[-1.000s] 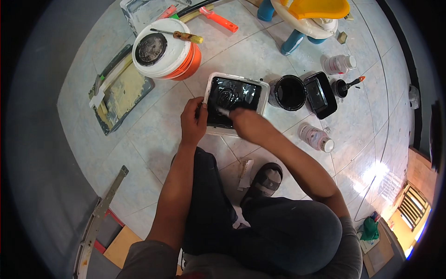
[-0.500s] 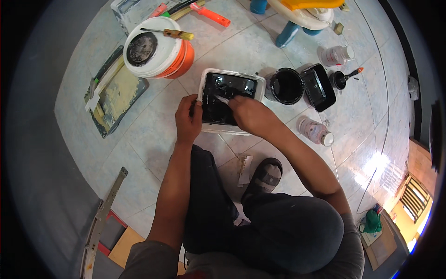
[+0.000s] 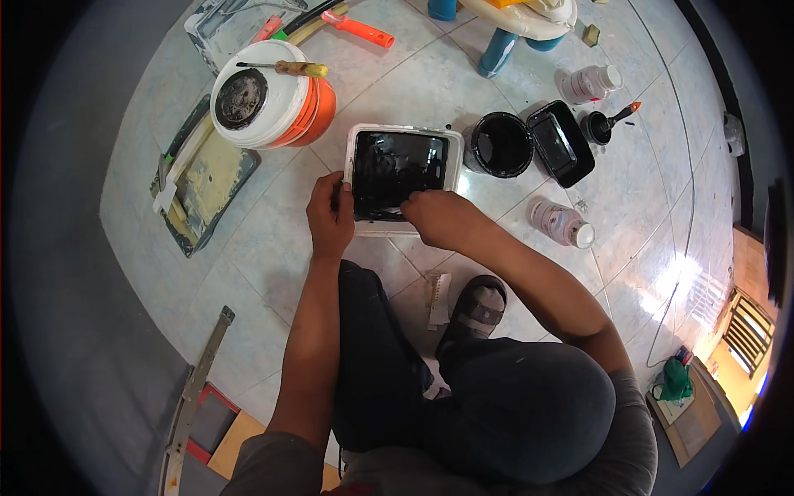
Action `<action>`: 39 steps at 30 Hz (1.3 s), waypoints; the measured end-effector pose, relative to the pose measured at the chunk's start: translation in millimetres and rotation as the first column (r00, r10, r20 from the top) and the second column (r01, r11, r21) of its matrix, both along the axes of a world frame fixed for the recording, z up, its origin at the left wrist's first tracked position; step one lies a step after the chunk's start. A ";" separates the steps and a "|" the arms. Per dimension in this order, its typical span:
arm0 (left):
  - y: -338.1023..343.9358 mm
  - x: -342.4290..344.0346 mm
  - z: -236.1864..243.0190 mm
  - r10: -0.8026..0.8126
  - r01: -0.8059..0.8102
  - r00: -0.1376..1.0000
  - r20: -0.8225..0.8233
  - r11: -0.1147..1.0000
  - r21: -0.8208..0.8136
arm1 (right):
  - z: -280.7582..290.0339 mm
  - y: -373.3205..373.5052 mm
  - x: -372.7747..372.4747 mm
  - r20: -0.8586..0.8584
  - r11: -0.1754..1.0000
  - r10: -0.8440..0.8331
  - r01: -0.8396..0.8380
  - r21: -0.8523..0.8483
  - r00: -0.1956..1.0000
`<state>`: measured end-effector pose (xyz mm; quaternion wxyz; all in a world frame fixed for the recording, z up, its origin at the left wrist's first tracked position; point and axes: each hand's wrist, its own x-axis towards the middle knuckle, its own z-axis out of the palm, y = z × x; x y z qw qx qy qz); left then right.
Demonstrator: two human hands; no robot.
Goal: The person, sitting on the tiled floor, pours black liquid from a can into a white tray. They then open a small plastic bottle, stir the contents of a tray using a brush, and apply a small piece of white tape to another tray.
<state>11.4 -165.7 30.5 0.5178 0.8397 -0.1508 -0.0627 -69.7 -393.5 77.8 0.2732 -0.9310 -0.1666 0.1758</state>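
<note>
A white rectangular tub [image 3: 377, 228] stands on the tiles in front of me, with glossy black paint [image 3: 400, 157] inside. My left hand [image 3: 331, 217] grips its left rim, thumb toward the inside and fingers around the wall. Over the near right part of the tub, my right hand [image 3: 442, 218] is closed with its fingertips down at the paint. The thin pale tool seen in it earlier is hidden now by the fingers and paint. Right of the tub stands a round black pot [image 3: 501, 147], beside a black rectangular tray [image 3: 562, 145].
A paintbrush [image 3: 620, 115] stands in a small black cup. Clear bottles [image 3: 562, 223] lie nearby. At the left are a white-and-orange bucket [image 3: 277, 124] with a screwdriver [image 3: 289, 69] on its lid, and a paint tray [image 3: 203, 186]. A stool [image 3: 499, 51] stands beyond. My sandalled foot [image 3: 480, 306] is close by.
My right hand has moved toward me inside the tub, and the pale tool has dropped from sight. My left hand stays on the rim. The whole view has shifted slightly.
</note>
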 end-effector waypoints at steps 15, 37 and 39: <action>5.5 4.0 -12.4 0.045 -0.045 0.999 0.004 0.999 0.004 | 3.2 -14.4 -17.5 -0.067 0.995 -0.093 0.090 -0.046 0.993; 8.2 6.6 -9.1 0.057 -0.067 0.993 0.102 0.993 0.099 | 7.0 -28.2 12.0 -0.229 0.992 -0.124 0.123 -0.019 0.965; 3.9 6.6 -9.9 0.066 -0.073 0.993 0.094 0.995 0.073 | 10.9 -27.1 11.0 -0.337 0.997 -0.013 -0.015 -0.081 0.942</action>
